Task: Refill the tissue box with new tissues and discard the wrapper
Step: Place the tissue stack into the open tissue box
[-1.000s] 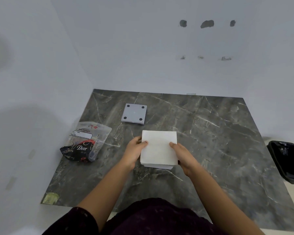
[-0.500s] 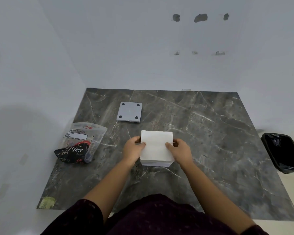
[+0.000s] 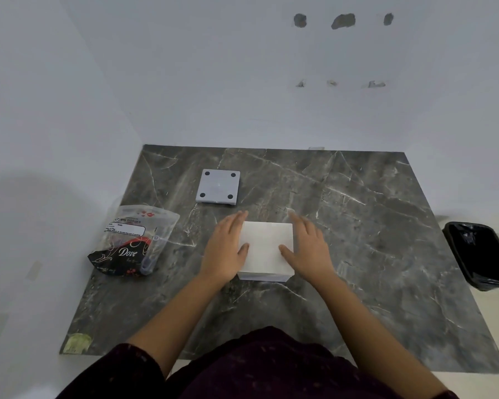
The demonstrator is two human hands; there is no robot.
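One stack of white tissues, square, sits on the marble slab near its middle, seemingly seated in a pale box of which only the near rim shows; whether it is fully pushed down cannot be told. Two hands flank the stack: the left hand and the right hand both lie flat and spread, fingers extended, thumbs resting on the top sheet, neither gripping anything. Judged as handling: light, soft, compressible, loose sheets liable to slide or fan; best held by opposite sides with even pressure, or pressed from above. One grey square cover, four dark feet upward, lies beyond the stack. One emptied wrapper lies left of the stack. One black bin stands well right, off the slab.
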